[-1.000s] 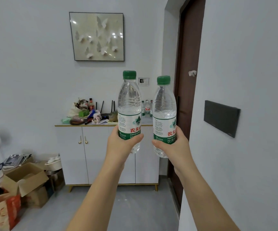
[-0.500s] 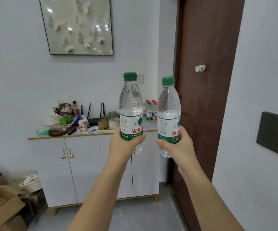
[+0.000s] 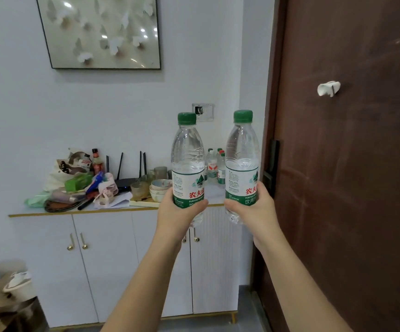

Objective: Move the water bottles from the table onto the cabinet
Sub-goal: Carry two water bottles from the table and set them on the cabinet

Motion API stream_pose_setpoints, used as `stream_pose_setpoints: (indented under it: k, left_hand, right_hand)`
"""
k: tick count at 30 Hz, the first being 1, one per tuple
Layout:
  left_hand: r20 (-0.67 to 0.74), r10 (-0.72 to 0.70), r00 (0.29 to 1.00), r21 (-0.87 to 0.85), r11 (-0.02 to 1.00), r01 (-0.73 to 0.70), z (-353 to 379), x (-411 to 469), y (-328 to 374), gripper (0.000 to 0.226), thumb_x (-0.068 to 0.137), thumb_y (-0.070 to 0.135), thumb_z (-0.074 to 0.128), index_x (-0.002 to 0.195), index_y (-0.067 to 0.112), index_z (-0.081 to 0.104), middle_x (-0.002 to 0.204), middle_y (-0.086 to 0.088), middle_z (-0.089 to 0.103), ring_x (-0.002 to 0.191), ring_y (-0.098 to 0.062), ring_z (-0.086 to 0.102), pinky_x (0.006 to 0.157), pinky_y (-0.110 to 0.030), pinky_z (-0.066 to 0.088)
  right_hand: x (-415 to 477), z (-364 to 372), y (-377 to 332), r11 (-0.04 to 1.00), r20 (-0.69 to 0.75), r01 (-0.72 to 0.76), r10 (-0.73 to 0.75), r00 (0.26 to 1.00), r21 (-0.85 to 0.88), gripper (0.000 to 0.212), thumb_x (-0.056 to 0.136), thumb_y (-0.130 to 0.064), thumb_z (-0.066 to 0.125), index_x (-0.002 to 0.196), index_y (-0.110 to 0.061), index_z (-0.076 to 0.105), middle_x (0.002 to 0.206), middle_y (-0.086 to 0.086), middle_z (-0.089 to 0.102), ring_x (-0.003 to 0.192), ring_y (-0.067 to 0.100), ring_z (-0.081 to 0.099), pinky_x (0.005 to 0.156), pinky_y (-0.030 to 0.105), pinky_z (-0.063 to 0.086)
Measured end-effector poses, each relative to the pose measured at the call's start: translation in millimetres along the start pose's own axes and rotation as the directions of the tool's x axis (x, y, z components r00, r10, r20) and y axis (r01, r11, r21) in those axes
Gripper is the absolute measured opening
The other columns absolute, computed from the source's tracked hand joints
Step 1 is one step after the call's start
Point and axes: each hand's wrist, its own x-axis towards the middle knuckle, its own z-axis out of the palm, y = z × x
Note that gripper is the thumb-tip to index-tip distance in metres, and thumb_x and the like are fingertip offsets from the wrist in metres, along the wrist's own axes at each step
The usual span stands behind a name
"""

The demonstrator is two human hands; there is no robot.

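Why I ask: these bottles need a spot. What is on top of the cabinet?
On the cabinet: a pile of bags at left, a router, stacked bowls, small bottles at right. The two held bottles hide part of the top.

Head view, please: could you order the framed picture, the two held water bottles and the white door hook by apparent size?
1. framed picture, though cropped at the top.
2. left bottle and right bottle, alike; being near the camera inflates them.
3. white door hook.
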Motion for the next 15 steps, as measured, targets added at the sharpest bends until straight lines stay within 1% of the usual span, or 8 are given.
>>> stream_pose_setpoints:
  k: [1,3,6,8,10,13,15]
  left_hand:
    - [-0.003,0.003,1.000,0.007,1.000,-0.003,6,17,-4,0.045,0.070,0.005,0.082,0.101,0.030,0.059,0.098,0.006,0.070,0.089,-0.009,0.067,0.061,-0.017,0.050]
    - [-0.023,0.010,1.000,0.022,1.000,-0.009,16,49,-15,0.045,0.070,0.006,0.083,0.098,0.031,0.058,0.098,0.005,0.070,0.089,-0.011,0.067,0.065,-0.021,0.051]
    - [-0.056,0.008,0.998,0.024,1.000,-0.007,28,90,-36,0.047,0.068,0.006,0.083,0.106,0.022,0.060,0.099,0.002,0.071,0.090,-0.014,0.068,0.070,-0.027,0.052]
    - [-0.055,-0.006,0.998,0.024,1.000,0.008,34,114,-50,0.049,0.068,0.007,0.083,0.111,0.017,0.061,0.100,0.001,0.071,0.091,-0.014,0.068,0.068,-0.025,0.052]
    - [-0.055,-0.018,0.998,0.035,0.999,0.020,39,138,-63,0.051,0.068,0.008,0.084,0.112,0.016,0.061,0.100,0.000,0.071,0.091,-0.015,0.068,0.068,-0.025,0.052]
    - [-0.052,-0.023,0.998,0.034,0.999,0.025,45,176,-83,0.049,0.067,0.007,0.084,0.108,0.019,0.061,0.099,0.001,0.071,0.092,-0.015,0.068,0.073,-0.027,0.053]
    - [-0.048,-0.019,0.999,0.026,0.999,0.020,50,200,-96,0.045,0.069,0.006,0.083,0.101,0.025,0.059,0.096,0.004,0.070,0.088,-0.010,0.067,0.070,-0.024,0.051]
  right_hand:
    - [19,1,6,1.000,0.010,0.002,-0.002,1.000,-0.001,0.061,0.070,0.004,0.081,0.117,-0.029,0.058,0.106,-0.011,0.070,0.094,0.001,0.068,0.080,0.021,0.056]
    - [56,1,19,1.000,0.027,0.005,-0.005,1.000,-0.008,0.059,0.070,0.004,0.081,0.113,-0.031,0.058,0.105,-0.012,0.071,0.093,0.000,0.068,0.079,0.020,0.056]
    - [102,1,38,0.999,0.042,0.019,-0.018,0.999,-0.026,0.058,0.070,0.004,0.081,0.112,-0.030,0.059,0.103,-0.014,0.071,0.091,-0.003,0.068,0.080,0.021,0.056]
    - [125,2,52,0.999,0.043,0.022,-0.021,0.999,-0.033,0.059,0.071,0.004,0.081,0.110,-0.032,0.058,0.102,-0.015,0.070,0.089,-0.006,0.067,0.077,0.017,0.056]
    - [146,4,66,0.999,0.037,0.012,-0.010,0.999,-0.040,0.059,0.071,0.003,0.082,0.108,-0.036,0.057,0.102,-0.017,0.069,0.089,-0.008,0.067,0.075,0.016,0.055]
    - [178,8,89,0.998,0.038,-0.014,0.016,0.999,-0.058,0.061,0.070,0.000,0.083,0.111,-0.036,0.056,0.102,-0.019,0.068,0.090,-0.010,0.065,0.074,0.014,0.053]
    - [199,11,105,0.997,0.024,-0.027,0.029,0.999,-0.073,0.061,0.070,0.000,0.083,0.112,-0.034,0.055,0.102,-0.019,0.067,0.089,-0.012,0.065,0.071,0.012,0.053]
